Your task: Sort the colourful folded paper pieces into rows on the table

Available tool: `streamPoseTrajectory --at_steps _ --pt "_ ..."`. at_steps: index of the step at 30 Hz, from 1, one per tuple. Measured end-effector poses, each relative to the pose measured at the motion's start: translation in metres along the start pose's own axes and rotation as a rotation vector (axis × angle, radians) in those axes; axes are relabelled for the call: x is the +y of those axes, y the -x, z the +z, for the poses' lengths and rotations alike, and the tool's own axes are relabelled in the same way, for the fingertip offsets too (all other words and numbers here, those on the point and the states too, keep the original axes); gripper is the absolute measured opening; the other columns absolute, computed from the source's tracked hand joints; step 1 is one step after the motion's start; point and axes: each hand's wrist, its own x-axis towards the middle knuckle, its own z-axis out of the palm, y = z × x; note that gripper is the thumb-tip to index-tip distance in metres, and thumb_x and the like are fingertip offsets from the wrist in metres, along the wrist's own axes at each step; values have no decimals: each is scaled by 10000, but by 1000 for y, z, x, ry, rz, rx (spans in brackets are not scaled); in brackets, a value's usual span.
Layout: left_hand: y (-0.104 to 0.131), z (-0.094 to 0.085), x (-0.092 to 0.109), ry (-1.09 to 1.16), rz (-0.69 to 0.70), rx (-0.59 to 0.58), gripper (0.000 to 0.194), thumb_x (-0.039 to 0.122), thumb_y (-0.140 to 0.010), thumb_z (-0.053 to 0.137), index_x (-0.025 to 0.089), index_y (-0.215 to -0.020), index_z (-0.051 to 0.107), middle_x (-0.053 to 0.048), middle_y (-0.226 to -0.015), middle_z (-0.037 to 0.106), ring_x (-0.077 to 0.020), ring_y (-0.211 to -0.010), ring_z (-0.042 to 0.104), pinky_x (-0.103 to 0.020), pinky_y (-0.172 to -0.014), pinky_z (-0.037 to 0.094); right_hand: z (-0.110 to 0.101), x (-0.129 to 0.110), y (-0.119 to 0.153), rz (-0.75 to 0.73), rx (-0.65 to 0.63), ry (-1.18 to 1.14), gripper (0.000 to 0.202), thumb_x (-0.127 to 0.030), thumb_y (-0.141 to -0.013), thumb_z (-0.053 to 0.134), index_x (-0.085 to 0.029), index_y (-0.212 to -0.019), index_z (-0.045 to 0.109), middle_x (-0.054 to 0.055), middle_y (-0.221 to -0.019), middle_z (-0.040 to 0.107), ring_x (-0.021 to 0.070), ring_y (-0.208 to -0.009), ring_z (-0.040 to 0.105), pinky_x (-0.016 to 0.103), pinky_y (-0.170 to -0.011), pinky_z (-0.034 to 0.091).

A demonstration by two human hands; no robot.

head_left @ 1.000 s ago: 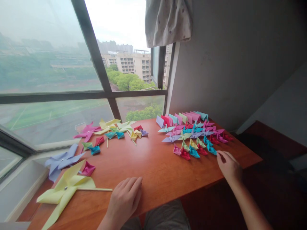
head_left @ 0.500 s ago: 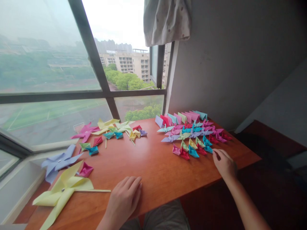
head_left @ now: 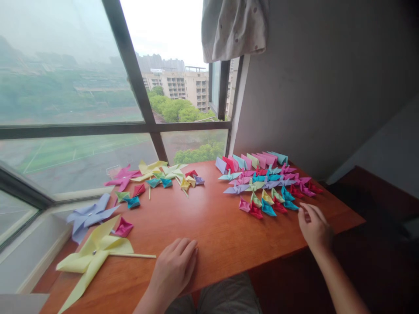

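My left hand [head_left: 176, 266] lies palm down on the near edge of the wooden table [head_left: 209, 231], fingers resting flat and nothing in it. Close to the right end of the front row, my right hand [head_left: 314, 226] is held with bent fingers and a gap between thumb and forefinger; no object shows in it. Its fingertips are just beside a blue paper boat [head_left: 290, 205]. That row also has a pink paper boat [head_left: 244, 204], a red paper boat [head_left: 255, 210] and several others. Behind them stand rows of folded paper cranes [head_left: 237, 189] and folded paper planes [head_left: 258, 160].
On the left lie a yellow paper pinwheel [head_left: 94, 253] with its stick, a lilac pinwheel [head_left: 90, 214] and a magenta boat [head_left: 123, 227]. More pinwheels and small boats sit along the window side. A window frame [head_left: 114, 128] and grey wall [head_left: 294, 87] border the table.
The view has turned slightly left, so everything appears a little further right. My right hand has drawn back slightly from the blue paper boat. My left hand stays on the table.
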Motion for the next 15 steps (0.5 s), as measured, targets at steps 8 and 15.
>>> streamPoseTrajectory --at_steps 8,15 --pt "0 -5 7 9 -77 -68 205 187 -949 426 204 -1001 624 -63 -868 673 -212 -786 634 -335 -698 522 -4 -61 9 -224 29 -154 220 -227 -892 571 -187 -1070 694 75 -1019 716 203 -928 664 301 -865 479" --pt "3 0 -1 36 -67 -6 207 187 -948 441 197 -1045 623 -65 -911 689 -213 -813 646 -333 -725 530 7 -30 -2 137 101 -126 312 -331 -895 511 -114 -990 713 128 -911 692 187 -693 614 306 -676 479"
